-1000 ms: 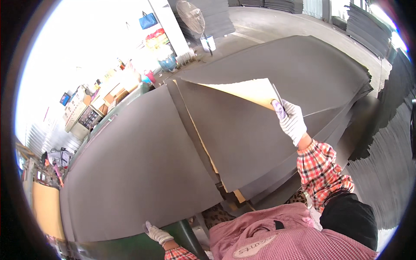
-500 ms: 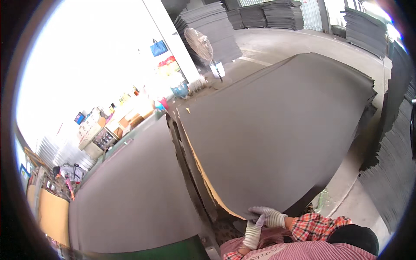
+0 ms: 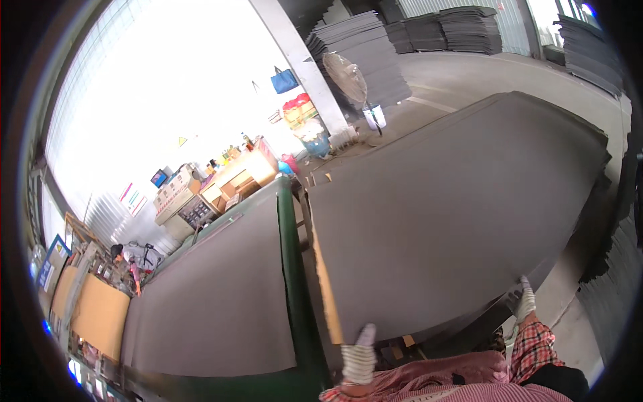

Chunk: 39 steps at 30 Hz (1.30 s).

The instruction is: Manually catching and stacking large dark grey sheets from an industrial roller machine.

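Note:
A large dark grey sheet (image 3: 442,214) lies on top of a stack of similar sheets in front of me, with a tan strip (image 3: 325,281) along its left edge. My left hand (image 3: 358,358), in a striped whitish knit glove, is closed at its near left corner, thumb on top and the other fingers hidden. Farther right, my right hand (image 3: 526,300), gloved alike, grips the near edge of that sheet, its fingertips over the top. To the left, another dark grey sheet (image 3: 214,295) lies on a green conveyor (image 3: 295,268), apart from both hands.
Another person (image 3: 130,261) is at the conveyor's far left, near a tan roll (image 3: 100,305). A standing fan (image 3: 346,79), a white bucket (image 3: 375,117) and stacked grey sheets (image 3: 362,53) stand at the back. More sheets (image 3: 613,281) rise at the right; a control desk (image 3: 181,194) stands back left.
My hands, together at the near left corner before, are now apart; the right has moved right along the edge. The left sheet's edge now lies left of the green roller. The view has shifted.

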Each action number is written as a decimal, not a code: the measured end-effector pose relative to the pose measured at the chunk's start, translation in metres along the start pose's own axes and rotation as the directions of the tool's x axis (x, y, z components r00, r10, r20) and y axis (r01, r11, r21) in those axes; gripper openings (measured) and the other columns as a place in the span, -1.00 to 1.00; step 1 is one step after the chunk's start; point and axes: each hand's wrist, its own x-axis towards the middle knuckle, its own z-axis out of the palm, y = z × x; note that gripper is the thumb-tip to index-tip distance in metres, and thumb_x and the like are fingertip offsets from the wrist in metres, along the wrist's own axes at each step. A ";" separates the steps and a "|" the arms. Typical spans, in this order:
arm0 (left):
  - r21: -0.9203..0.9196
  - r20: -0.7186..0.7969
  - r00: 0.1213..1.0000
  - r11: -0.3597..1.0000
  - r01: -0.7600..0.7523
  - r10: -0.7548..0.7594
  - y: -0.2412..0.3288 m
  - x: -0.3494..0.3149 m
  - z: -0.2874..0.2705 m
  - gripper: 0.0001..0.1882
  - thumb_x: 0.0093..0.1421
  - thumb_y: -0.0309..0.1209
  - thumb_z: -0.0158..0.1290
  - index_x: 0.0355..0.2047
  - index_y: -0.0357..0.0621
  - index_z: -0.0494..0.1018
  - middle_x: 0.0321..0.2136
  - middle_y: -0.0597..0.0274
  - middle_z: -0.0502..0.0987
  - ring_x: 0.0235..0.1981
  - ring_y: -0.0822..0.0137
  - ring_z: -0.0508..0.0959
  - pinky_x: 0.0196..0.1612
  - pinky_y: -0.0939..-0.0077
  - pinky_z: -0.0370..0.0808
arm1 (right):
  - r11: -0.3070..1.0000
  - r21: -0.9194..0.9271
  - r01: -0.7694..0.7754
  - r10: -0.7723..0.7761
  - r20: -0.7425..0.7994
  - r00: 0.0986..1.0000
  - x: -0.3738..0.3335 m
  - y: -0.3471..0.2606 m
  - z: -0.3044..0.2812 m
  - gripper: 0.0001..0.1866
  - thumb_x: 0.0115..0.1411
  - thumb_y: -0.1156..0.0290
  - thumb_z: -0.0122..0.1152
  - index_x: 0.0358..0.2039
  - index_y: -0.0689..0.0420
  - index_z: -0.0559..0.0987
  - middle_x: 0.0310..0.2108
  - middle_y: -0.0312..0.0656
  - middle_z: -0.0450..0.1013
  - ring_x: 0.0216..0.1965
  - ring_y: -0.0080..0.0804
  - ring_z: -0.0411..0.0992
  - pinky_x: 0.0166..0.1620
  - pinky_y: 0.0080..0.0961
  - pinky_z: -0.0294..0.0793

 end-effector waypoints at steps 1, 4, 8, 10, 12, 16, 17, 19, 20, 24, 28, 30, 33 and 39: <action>-0.161 -0.017 0.989 0.977 0.143 -0.148 0.018 0.007 -0.014 -0.51 -0.05 -0.32 0.12 -0.13 -0.27 0.28 -0.20 0.18 0.38 -0.21 0.27 0.36 -0.05 0.40 0.27 | 0.991 0.137 -0.002 -0.020 0.163 0.986 0.014 -0.003 -0.013 -0.41 -0.09 -0.05 0.12 -0.13 0.08 0.35 -0.18 -0.18 0.33 -0.16 -0.27 0.28 -0.09 -0.27 0.24; -0.408 -0.185 0.975 0.912 0.036 -0.121 0.036 0.041 -0.079 -0.57 -0.20 -0.38 0.09 -0.25 -0.22 0.37 -0.31 0.23 0.39 -0.30 0.27 0.39 -0.22 0.37 0.38 | 0.982 0.062 0.181 -0.187 0.124 0.975 0.020 -0.035 -0.015 -0.47 -0.07 -0.02 0.09 -0.17 0.08 0.40 -0.21 -0.20 0.35 -0.20 -0.27 0.30 -0.14 -0.28 0.28; -0.455 -0.462 0.862 0.890 -0.027 -0.210 0.030 0.046 -0.236 -0.56 -0.15 -0.27 0.04 -0.26 -0.29 0.39 -0.29 0.11 0.42 -0.26 0.18 0.42 -0.18 0.22 0.38 | 0.946 0.253 0.200 -0.257 0.216 0.942 -0.033 -0.068 0.026 -0.55 -0.03 0.08 0.05 -0.22 0.14 0.42 -0.28 -0.19 0.38 -0.25 -0.30 0.33 -0.16 -0.35 0.32; -0.538 -0.457 0.835 0.843 0.014 -0.306 -0.004 0.034 -0.294 -0.50 0.00 -0.22 -0.07 -0.11 -0.31 0.28 -0.15 0.03 0.35 -0.15 0.13 0.36 -0.10 0.24 0.33 | 0.970 0.155 0.189 -0.227 0.286 0.931 -0.044 -0.061 0.033 -0.56 -0.03 0.09 0.06 -0.23 0.15 0.42 -0.30 -0.19 0.39 -0.25 -0.31 0.33 -0.16 -0.36 0.32; -0.512 -0.494 0.809 0.859 0.027 -0.320 -0.034 0.005 -0.306 -0.52 0.10 -0.20 -0.21 -0.02 -0.22 0.22 -0.06 0.09 0.29 -0.03 0.11 0.27 0.01 0.12 0.21 | 0.991 0.031 0.127 -0.130 0.366 0.921 -0.022 -0.029 0.020 -0.60 -0.01 0.20 0.05 -0.20 0.17 0.41 -0.26 -0.18 0.39 -0.22 -0.28 0.35 -0.10 -0.31 0.32; -0.915 -0.022 0.696 0.296 0.276 -0.718 -0.106 -0.043 -0.259 -0.67 0.09 -0.33 -0.01 -0.16 -0.23 0.34 -0.31 0.14 0.45 -0.35 0.32 0.45 -0.28 0.52 0.44 | 0.981 -0.194 0.008 0.079 0.437 0.896 -0.070 0.055 0.067 -0.56 -0.03 0.24 0.16 -0.14 0.16 0.38 -0.21 -0.19 0.36 -0.18 -0.30 0.33 -0.08 -0.36 0.31; -0.800 -0.191 0.703 0.523 0.293 -0.685 -0.058 -0.043 -0.177 -0.59 0.07 -0.25 0.01 -0.13 -0.25 0.30 -0.22 0.15 0.41 -0.26 0.30 0.42 -0.20 0.43 0.43 | 0.895 -0.294 0.336 -0.096 0.608 0.788 -0.054 0.094 0.051 -0.54 -0.01 0.22 0.16 -0.12 0.16 0.36 -0.19 -0.19 0.35 -0.16 -0.33 0.32 -0.07 -0.36 0.30; -0.715 -0.174 0.685 0.569 0.406 -0.707 -0.079 -0.057 -0.146 -0.57 0.02 -0.20 0.06 -0.19 -0.26 0.34 -0.35 0.22 0.47 -0.39 0.36 0.46 -0.27 0.55 0.46 | 0.907 -0.366 0.209 0.043 0.574 0.818 -0.075 0.112 0.076 -0.53 0.00 0.21 0.15 -0.11 0.16 0.34 -0.18 -0.19 0.34 -0.15 -0.36 0.31 -0.06 -0.36 0.29; -0.717 -0.162 0.688 0.563 0.410 -0.707 -0.097 -0.056 -0.141 -0.57 0.02 -0.20 0.06 -0.19 -0.26 0.34 -0.35 0.22 0.47 -0.39 0.36 0.46 -0.27 0.55 0.46 | 0.930 -0.357 0.087 0.143 0.570 0.809 -0.080 0.120 0.077 -0.54 0.01 0.22 0.14 -0.10 0.16 0.33 -0.17 -0.18 0.33 -0.14 -0.34 0.30 -0.05 -0.36 0.29; -0.785 -0.167 0.598 0.473 0.401 -0.784 -0.164 -0.065 -0.168 -0.54 0.05 -0.32 -0.05 -0.04 -0.18 0.21 -0.05 0.06 0.26 -0.02 0.06 0.25 -0.02 0.05 0.29 | 0.931 -0.185 -0.314 0.361 0.600 0.714 -0.125 0.105 0.122 -0.60 0.06 0.31 0.06 -0.09 0.15 0.32 -0.15 -0.15 0.33 -0.08 -0.28 0.27 -0.02 -0.33 0.28; -0.825 -0.131 0.604 0.425 0.373 -0.786 -0.177 -0.059 -0.179 -0.53 0.02 -0.30 -0.03 -0.04 -0.15 0.21 -0.05 0.11 0.26 -0.02 0.06 0.25 -0.02 0.01 0.27 | 0.978 -0.203 -0.036 0.144 0.546 0.825 -0.106 0.095 0.107 -0.62 0.06 0.28 0.03 -0.11 0.13 0.34 -0.19 -0.16 0.35 -0.05 -0.27 0.25 -0.01 -0.25 0.26; -0.777 -0.163 0.571 0.462 0.429 -0.805 -0.139 -0.050 -0.164 -0.55 0.03 -0.31 -0.05 -0.04 -0.15 0.22 -0.05 0.12 0.27 -0.02 0.07 0.26 -0.02 0.02 0.27 | 0.979 -0.077 -0.189 0.202 0.495 0.845 -0.092 0.077 0.106 -0.61 0.05 0.22 0.03 -0.12 0.11 0.36 -0.19 -0.19 0.36 -0.08 -0.28 0.27 -0.03 -0.28 0.27; -0.767 -0.171 0.606 0.491 0.412 -0.776 -0.143 -0.049 -0.174 -0.57 0.05 -0.33 -0.08 -0.05 -0.14 0.23 -0.05 0.14 0.28 -0.03 0.09 0.27 -0.01 0.05 0.26 | 0.964 0.035 -0.265 0.229 0.403 0.886 -0.056 0.070 0.085 -0.59 0.04 0.12 0.02 -0.15 0.09 0.39 -0.20 -0.23 0.37 -0.14 -0.30 0.31 -0.08 -0.34 0.30; -0.789 -0.192 0.649 0.509 0.345 -0.737 -0.158 -0.034 -0.181 -0.59 0.05 -0.33 -0.09 -0.06 -0.13 0.25 -0.06 0.17 0.30 -0.03 0.12 0.28 -0.02 0.13 0.27 | 0.995 -0.067 0.076 -0.046 0.374 0.927 -0.003 0.085 0.066 -0.61 0.01 0.16 0.02 -0.19 0.09 0.40 -0.23 -0.24 0.38 -0.20 -0.35 0.34 -0.14 -0.44 0.33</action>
